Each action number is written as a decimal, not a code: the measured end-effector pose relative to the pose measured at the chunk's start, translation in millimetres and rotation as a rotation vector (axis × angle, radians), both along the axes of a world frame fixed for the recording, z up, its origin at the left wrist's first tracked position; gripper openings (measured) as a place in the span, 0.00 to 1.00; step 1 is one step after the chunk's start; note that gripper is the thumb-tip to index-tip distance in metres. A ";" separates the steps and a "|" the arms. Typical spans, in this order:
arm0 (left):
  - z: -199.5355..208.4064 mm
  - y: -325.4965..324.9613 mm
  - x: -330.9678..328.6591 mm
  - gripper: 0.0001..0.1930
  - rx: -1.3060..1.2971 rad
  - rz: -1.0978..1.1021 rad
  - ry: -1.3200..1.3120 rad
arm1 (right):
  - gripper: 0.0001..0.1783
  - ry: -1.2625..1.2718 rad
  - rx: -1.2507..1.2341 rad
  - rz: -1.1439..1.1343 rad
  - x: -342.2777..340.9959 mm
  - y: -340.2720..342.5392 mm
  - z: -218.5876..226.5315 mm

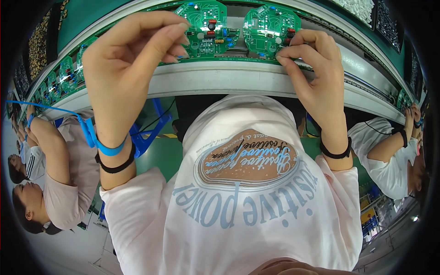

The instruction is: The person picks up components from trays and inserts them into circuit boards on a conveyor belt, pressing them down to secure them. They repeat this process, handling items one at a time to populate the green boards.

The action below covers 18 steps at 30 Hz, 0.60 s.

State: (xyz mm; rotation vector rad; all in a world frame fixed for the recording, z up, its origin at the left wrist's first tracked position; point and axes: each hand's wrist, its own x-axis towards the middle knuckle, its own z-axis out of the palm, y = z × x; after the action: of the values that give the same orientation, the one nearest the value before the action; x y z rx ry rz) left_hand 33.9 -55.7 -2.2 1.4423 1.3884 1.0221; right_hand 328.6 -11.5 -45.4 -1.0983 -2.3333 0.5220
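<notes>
Two green circuit boards lie side by side on the rail line in front of me. The left circuit board (195,23) carries red, blue and black parts and a striped resistor (219,41). My left hand (121,57) is over its left edge, thumb and forefinger pinched together; whatever may be between them is hidden. The right circuit board (260,34) has red, blue and dark parts, mostly along its right side. At its lower right edge my right hand (319,68) is closed, thumb and forefinger tips meeting, and I cannot make out anything between them.
More populated boards (67,75) line the rail to the left. A metal rail edge (220,79) runs before me. Bins of white parts (357,10) and dark parts (389,25) stand at far right. Co-workers sit on both sides. A blue wrist strap cord (50,107) trails left.
</notes>
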 end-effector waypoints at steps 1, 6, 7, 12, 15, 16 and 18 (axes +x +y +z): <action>-1.5 -1.8 1.7 0.10 -0.001 0.001 0.000 | 0.08 0.000 0.001 -0.001 -0.2 -0.1 0.3; -5.3 -6.8 6.9 0.10 -0.063 0.024 -0.072 | 0.08 0.006 0.008 -0.002 -0.2 0.5 2.6; -6.1 -7.4 7.6 0.10 -0.078 0.025 -0.088 | 0.08 0.008 0.007 -0.001 -0.2 0.7 3.1; -10.9 -10.1 10.4 0.11 -0.111 0.034 -0.170 | 0.07 -0.032 0.023 -0.008 -1.4 0.1 6.3; -14.5 -11.0 9.9 0.11 -0.126 0.031 -0.197 | 0.07 -0.042 0.014 -0.015 -1.8 0.2 6.6; -15.1 -10.9 9.6 0.12 -0.133 0.029 -0.211 | 0.07 -0.042 0.017 -0.012 -1.4 0.8 6.5; -14.9 -9.7 10.2 0.11 -0.141 0.036 -0.230 | 0.07 -0.041 0.021 -0.009 -0.8 1.6 6.4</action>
State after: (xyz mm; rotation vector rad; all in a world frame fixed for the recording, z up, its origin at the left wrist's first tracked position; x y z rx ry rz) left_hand 44.1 -65.4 -17.1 1.1630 1.2953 1.0552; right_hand 327.8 -9.9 -39.0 -1.1191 -2.3632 0.4750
